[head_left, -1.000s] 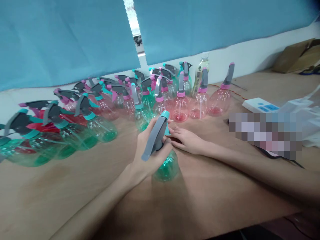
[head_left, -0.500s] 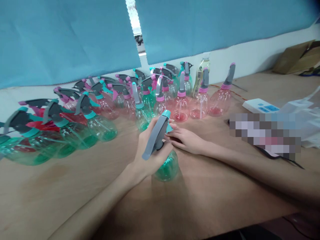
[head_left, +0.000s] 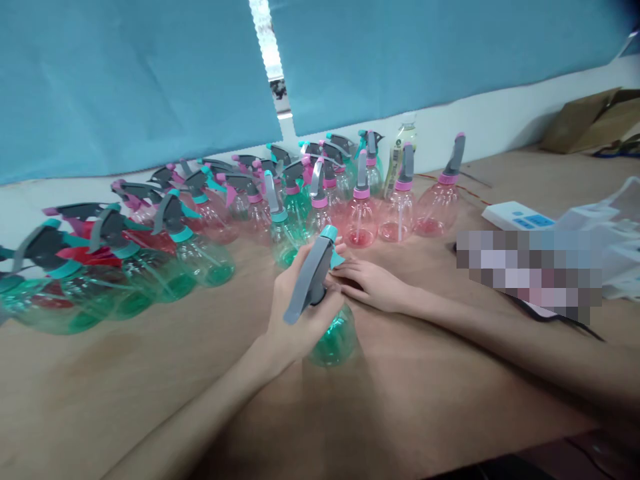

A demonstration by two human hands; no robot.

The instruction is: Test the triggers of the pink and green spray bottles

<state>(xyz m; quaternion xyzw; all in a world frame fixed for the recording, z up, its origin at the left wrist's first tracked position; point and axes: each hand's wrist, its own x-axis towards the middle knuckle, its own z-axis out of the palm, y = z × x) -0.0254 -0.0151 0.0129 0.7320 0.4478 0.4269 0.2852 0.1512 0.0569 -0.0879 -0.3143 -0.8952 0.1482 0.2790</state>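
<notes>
Green bottle (head_left: 334, 343), centre: neck hidden by left hand (head_left: 300, 300); right hand's (head_left: 375, 285) contact with it unclear. 3 o'clock: pixelated object (head_left: 530, 273), unidentifiable. 9 o'clock: leftmost bottle (head_left: 14, 300) cut by edge. 2 o'clock: cardboard box (head_left: 583, 127), cropped.

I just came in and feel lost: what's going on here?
A person's left grip is wrapped around the neck of a green spray bottle. The right grip, partly hidden, is close beside its teal trigger. Other spray bottles, green and pink, are grouped behind and to the left on the table.
</notes>
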